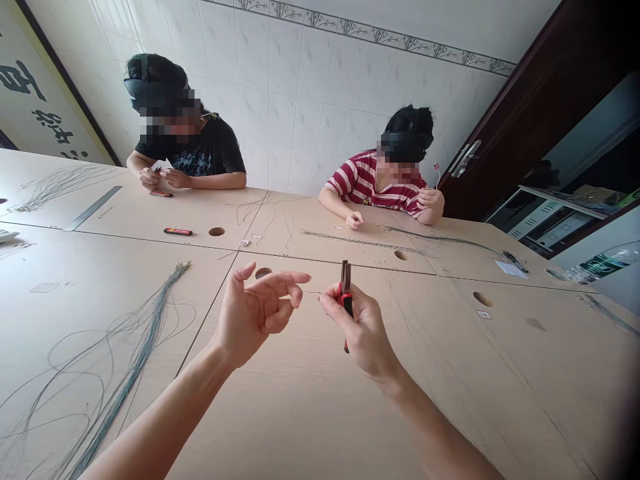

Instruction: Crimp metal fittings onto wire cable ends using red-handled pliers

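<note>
From my head view, the pliers (347, 303) sit in my right hand (367, 327), which is closed round their red-and-black handles; the long axis stands almost upright, nose pointing up and away from me, with a handle end coming out below my fist. My left hand (255, 310) is loosened, palm turned up, thumb apart and forefinger stretched towards the pliers, so the tool lies directly to the right of that fingertip, at about the same height, near but not touching. I see nothing in the left hand, though a strand fine enough to be lost here I cannot rule out. The bundle of grey-blue strands (145, 347) lies on the surface (290, 413) to the left of my left hand, which is the nearer of the two; it slants from its tufted end, farther from me, down towards the lower left, with loose loops spreading beside it. A seam (200, 330) runs between that bundle and my left forearm. Sideways room opens between my hands and again to my right, as far as a round hole (483, 299) with a small label (483, 314) beside it; ahead, the surface's far edge ends at two co-workers (200, 150).
</note>
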